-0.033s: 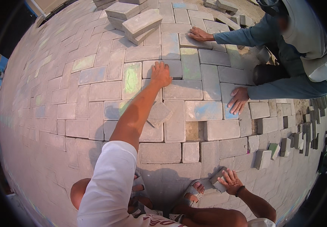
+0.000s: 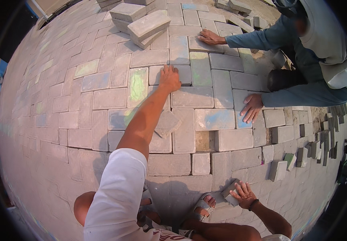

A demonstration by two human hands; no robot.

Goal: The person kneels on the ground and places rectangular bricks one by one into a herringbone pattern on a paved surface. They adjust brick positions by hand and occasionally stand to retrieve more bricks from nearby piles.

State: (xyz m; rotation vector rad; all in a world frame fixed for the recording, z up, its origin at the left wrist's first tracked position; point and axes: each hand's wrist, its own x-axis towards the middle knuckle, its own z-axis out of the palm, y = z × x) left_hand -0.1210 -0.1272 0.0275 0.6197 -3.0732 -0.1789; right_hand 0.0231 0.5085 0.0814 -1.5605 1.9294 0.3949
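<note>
My left hand reaches far forward, its fingers bent down on a grey paving block set in the pavement. Beneath my forearm, a loose block lies askew on the laid ones. By my right foot, my right hand is on a smaller grey block, thumb against it and fingers along its side; its underside is hidden. Across from me, a co-worker in blue-grey sleeves rests one hand flat on the far blocks and the other hand on a blue-marked block.
Stacked blocks stand at the far left of centre, with more loose blocks beyond. A sandy gap lies beside a raised block. Upright blocks line the right side. My sandalled foot is close by.
The whole view has shifted very slightly. My hands and the co-worker's hands stay in the same places on the blocks.
</note>
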